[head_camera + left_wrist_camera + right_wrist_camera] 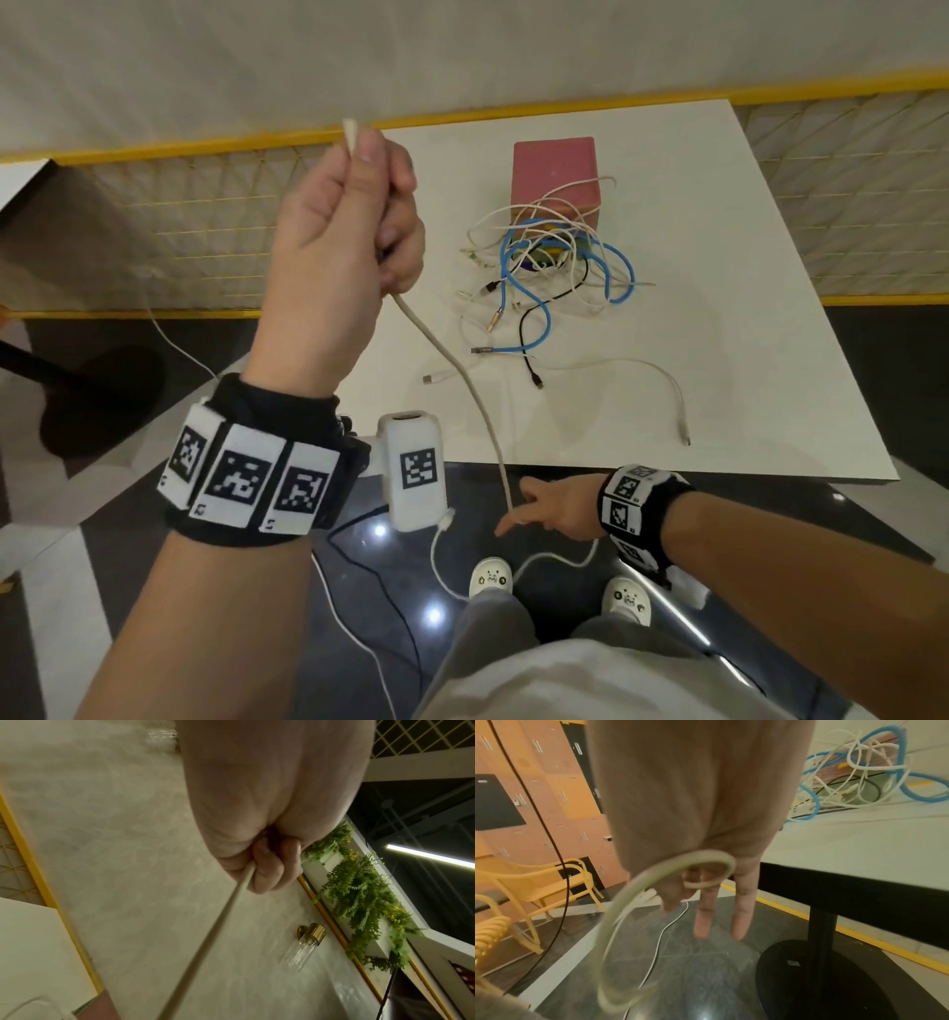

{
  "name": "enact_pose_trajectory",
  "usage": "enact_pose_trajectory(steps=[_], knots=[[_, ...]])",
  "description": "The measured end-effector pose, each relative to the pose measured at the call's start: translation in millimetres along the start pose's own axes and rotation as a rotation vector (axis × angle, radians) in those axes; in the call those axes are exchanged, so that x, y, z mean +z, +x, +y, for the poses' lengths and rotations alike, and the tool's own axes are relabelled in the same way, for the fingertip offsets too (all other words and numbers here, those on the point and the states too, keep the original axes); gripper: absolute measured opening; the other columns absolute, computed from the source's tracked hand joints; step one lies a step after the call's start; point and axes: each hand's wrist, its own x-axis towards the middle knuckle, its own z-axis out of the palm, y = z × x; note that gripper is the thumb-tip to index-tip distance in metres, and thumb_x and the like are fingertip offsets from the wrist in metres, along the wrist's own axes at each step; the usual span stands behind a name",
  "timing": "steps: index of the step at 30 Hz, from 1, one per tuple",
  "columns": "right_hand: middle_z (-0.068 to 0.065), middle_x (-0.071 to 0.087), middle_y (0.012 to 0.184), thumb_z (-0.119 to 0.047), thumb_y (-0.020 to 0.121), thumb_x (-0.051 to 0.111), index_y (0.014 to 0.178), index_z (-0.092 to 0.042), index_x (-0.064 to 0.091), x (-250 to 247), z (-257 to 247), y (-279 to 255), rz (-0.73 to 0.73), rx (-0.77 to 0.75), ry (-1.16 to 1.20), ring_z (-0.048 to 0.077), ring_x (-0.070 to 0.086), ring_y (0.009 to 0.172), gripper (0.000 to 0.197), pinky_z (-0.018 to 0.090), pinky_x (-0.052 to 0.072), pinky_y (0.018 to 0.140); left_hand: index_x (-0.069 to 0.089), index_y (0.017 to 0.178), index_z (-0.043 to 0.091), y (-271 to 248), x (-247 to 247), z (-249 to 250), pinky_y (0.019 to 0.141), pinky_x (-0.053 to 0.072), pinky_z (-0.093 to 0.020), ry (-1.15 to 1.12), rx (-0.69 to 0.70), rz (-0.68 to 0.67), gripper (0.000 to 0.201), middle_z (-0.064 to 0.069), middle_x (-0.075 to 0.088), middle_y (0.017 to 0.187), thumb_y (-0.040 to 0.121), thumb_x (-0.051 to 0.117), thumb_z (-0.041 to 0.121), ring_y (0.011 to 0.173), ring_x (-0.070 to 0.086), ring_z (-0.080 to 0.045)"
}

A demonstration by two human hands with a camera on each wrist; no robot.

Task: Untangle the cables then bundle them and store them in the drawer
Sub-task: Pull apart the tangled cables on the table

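Note:
A beige cable (462, 375) hangs stretched between my two hands in front of the white table (770, 308). My left hand (359, 205) is raised and grips it in a fist near one end, with the plug (350, 134) sticking out above the thumb. The fist and cable (218, 919) also show in the left wrist view. Below the table edge my right hand (539, 506) holds the lower part; the cable (634, 888) curls in a loop at thumb and forefinger while two fingers (703, 919) point straight down. A tangle of blue, white and black cables (554, 267) lies on the table against a pink box (555, 174).
One loose white cable (667, 385) lies near the table's front edge. The table stands on a black pedestal (821, 933). Yellow chairs (526, 882) are to my left and a yellow mesh fence (205, 195) runs behind. Thin leads trail over the glossy floor by my feet (491, 575).

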Motion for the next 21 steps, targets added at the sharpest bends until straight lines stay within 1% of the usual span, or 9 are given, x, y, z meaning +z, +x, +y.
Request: enact_pose_trajectory(steps=[2,5,8,10,12,14,16,18,21], knots=[[0.006,0.033,0.133,0.001,0.092,0.040,0.140,-0.038,0.030,2,2,-2,0.011,0.030,-0.009,0.028,0.051,0.103,0.063,0.034,0.045,0.089,0.045,0.081,0.015,3,-3,8,0.041,0.021,-0.017,-0.012,0.045,0.028,0.035,0.008,0.028,0.056,0.108,0.024,0.023,0.042,0.022,-0.006],[0.011,0.050,0.131,-0.027,0.100,0.040,0.139,-0.019,0.036,-2,1,-3,0.226,0.088,-0.057,0.031,0.055,0.112,0.040,0.039,0.043,0.095,0.046,0.082,0.016,5,-7,4,0.043,0.023,-0.019,0.012,0.036,0.018,0.036,0.008,0.031,0.056,0.108,0.023,0.026,0.043,0.026,-0.007],[0.006,0.054,0.126,-0.037,0.094,0.052,0.145,-0.022,0.026,-11,-3,-5,0.452,0.043,0.107,0.017,0.054,0.108,0.060,0.033,0.042,0.095,0.050,0.083,0.018,2,-5,-18,0.046,0.026,-0.019,0.078,-0.063,-0.051,0.034,0.010,0.035,0.056,0.105,0.027,0.031,0.045,0.031,-0.008],[0.001,0.047,0.134,-0.041,0.087,0.062,0.150,-0.026,0.011,-27,-16,-11,0.654,-0.081,0.325,0.011,0.049,0.120,0.083,0.024,0.038,0.102,0.051,0.083,0.018,-5,1,-39,0.047,0.027,-0.019,0.112,-0.156,-0.096,0.031,0.011,0.036,0.057,0.103,0.031,0.032,0.047,0.034,-0.009],[-0.004,0.048,0.132,-0.034,0.085,0.067,0.148,-0.024,0.018,-46,-34,-16,0.844,-0.245,0.574,0.002,0.046,0.124,0.080,0.016,0.034,0.105,0.053,0.083,0.018,-12,9,-57,0.048,0.028,-0.019,0.150,-0.231,-0.138,0.031,0.010,0.035,0.057,0.102,0.034,0.033,0.050,0.037,-0.011],[-0.007,0.060,0.110,-0.025,0.096,0.053,0.131,-0.019,0.037,-64,-53,-21,0.952,-0.354,0.692,0.004,0.058,0.109,0.039,0.021,0.044,0.099,0.052,0.083,0.016,-17,16,-68,0.046,0.030,-0.016,0.224,-0.291,-0.161,0.033,0.006,0.034,0.057,0.106,0.034,0.030,0.051,0.036,-0.012],[-0.006,0.061,0.088,-0.020,0.101,0.037,0.111,-0.017,0.042,-73,-61,-23,0.990,-0.385,0.678,0.015,0.065,0.088,0.011,0.034,0.051,0.087,0.050,0.083,0.013,-18,18,-72,0.045,0.031,-0.016,0.249,-0.298,-0.146,0.032,0.007,0.033,0.056,0.107,0.034,0.026,0.051,0.033,-0.011],[-0.010,0.054,0.081,-0.018,0.102,0.033,0.104,-0.014,0.041,-74,-54,-20,0.996,-0.364,0.627,0.017,0.062,0.077,0.009,0.034,0.050,0.079,0.050,0.081,0.012,-18,16,-76,0.050,0.033,-0.022,0.247,-0.255,-0.136,0.031,0.013,0.034,0.054,0.106,0.036,0.023,0.051,0.030,-0.009],[-0.002,0.056,0.083,-0.029,0.100,0.037,0.098,-0.011,0.044,-76,-27,-8,0.974,-0.249,0.367,0.019,0.057,0.076,0.020,0.040,0.048,0.077,0.051,0.080,0.015,-20,15,-82,0.054,0.033,-0.023,0.251,-0.178,-0.098,0.029,0.015,0.037,0.054,0.104,0.038,0.024,0.052,0.031,-0.005]])
